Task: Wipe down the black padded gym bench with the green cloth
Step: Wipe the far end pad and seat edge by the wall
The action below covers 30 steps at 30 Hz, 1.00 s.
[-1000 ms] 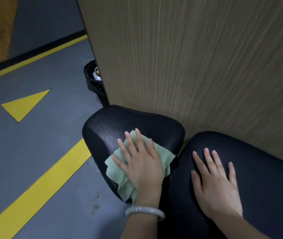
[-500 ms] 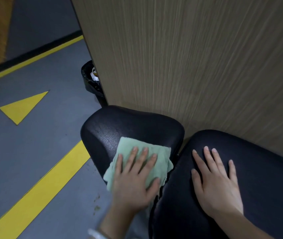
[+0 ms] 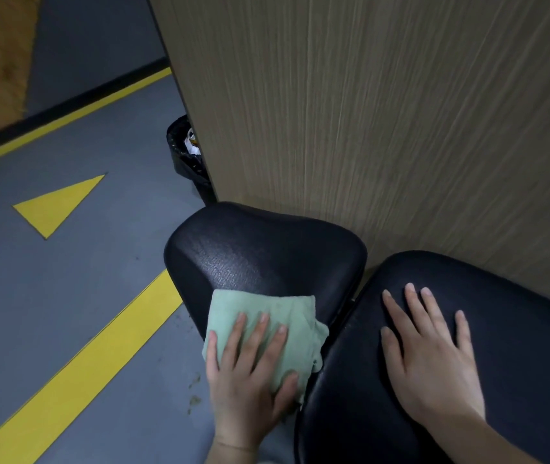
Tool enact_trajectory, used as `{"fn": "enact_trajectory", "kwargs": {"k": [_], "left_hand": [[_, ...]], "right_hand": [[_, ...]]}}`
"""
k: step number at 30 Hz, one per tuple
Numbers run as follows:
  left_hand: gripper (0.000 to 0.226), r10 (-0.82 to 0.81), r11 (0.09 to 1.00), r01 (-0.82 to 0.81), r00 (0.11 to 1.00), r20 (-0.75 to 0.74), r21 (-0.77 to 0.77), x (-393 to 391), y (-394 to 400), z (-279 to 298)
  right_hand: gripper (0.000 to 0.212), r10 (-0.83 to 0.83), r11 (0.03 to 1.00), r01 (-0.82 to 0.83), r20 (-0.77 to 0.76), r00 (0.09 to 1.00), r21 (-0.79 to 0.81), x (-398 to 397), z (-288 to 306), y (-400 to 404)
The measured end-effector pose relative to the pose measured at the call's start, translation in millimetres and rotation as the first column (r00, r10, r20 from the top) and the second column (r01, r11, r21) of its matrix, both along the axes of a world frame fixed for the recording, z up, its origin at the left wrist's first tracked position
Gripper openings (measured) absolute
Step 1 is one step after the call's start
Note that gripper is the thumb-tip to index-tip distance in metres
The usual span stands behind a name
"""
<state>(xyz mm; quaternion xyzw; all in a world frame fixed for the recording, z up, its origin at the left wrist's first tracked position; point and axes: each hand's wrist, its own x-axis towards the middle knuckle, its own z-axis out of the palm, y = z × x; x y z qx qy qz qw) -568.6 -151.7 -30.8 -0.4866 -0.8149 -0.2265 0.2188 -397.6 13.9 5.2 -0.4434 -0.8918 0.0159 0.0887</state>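
The black padded bench shows as two pads: a smaller seat pad (image 3: 260, 252) at centre and a longer pad (image 3: 518, 329) running off to the right. The green cloth (image 3: 273, 316) lies over the near left edge of the seat pad. My left hand (image 3: 250, 373) presses flat on the cloth, fingers spread and straight, thumb against the cloth's near corner. My right hand (image 3: 434, 356) rests flat on the longer pad with fingers spread, holding nothing.
A wood-grain panel wall (image 3: 384, 112) stands right behind the bench. A black bin (image 3: 186, 152) with a liner and rubbish sits at the wall's corner. The grey floor (image 3: 66, 296) to the left has yellow lines and a yellow triangle (image 3: 56, 205).
My left hand has dragged the cloth from the middle of the seat pad toward me, onto its near left edge. My right hand has stayed in place.
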Motion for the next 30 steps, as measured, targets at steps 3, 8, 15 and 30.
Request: {"fn": "enact_trajectory", "kwargs": {"k": [3,8,15,30], "left_hand": [[0.051,0.002,1.0,-0.003,0.999,0.049,0.029,-0.4,-2.9,-2.8],[0.044,0.163,0.986,-0.164,0.986,0.039,0.033,10.7,7.3,-1.9],[0.059,0.324,0.934,-0.274,0.919,0.225,-0.229,20.9,38.0,22.4],[0.054,0.131,0.909,-0.037,0.971,0.201,-0.416,17.0,39.5,27.1]], "right_hand": [[0.054,0.0,1.0,0.0,-0.01,1.0,0.017,-0.2,-1.3,0.9],[0.053,0.012,0.999,-0.011,-0.026,1.0,0.043,-0.6,-3.9,1.0],[0.053,0.001,0.999,-0.001,0.0,1.0,0.043,-1.5,-4.0,1.5],[0.057,0.009,1.0,-0.009,0.075,0.997,-0.009,-3.1,-3.8,6.8]]}}
